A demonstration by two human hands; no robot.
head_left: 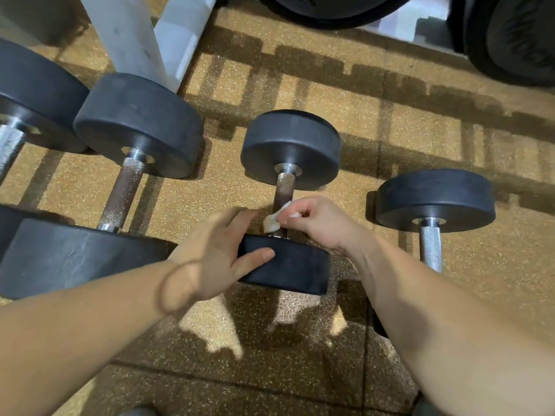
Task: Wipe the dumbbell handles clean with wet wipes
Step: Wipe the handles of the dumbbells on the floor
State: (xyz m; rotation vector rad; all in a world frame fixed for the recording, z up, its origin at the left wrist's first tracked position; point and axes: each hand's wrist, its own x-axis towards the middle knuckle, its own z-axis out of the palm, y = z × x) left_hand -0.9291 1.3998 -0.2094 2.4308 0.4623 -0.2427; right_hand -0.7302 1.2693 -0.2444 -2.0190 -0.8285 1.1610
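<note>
A black dumbbell lies on the floor in the middle, its dark metal handle (pixel 284 190) running away from me between two round heads. My left hand (pixel 216 253) rests on the near head (pixel 288 268), fingers over its top edge and thumb across its face. My right hand (pixel 315 220) pinches a small white wet wipe (pixel 274 219) against the lower end of the handle. The lowest part of the handle is hidden behind the wipe and the near head.
Another dumbbell (pixel 126 187) with a rusty handle lies to the left, a third (pixel 432 223) with a bright handle to the right. A white rack leg (pixel 132 37) stands at the back left. Large black plates (pixel 510 37) sit at the back right. Speckled tan rubber floor (pixel 390 139) lies between.
</note>
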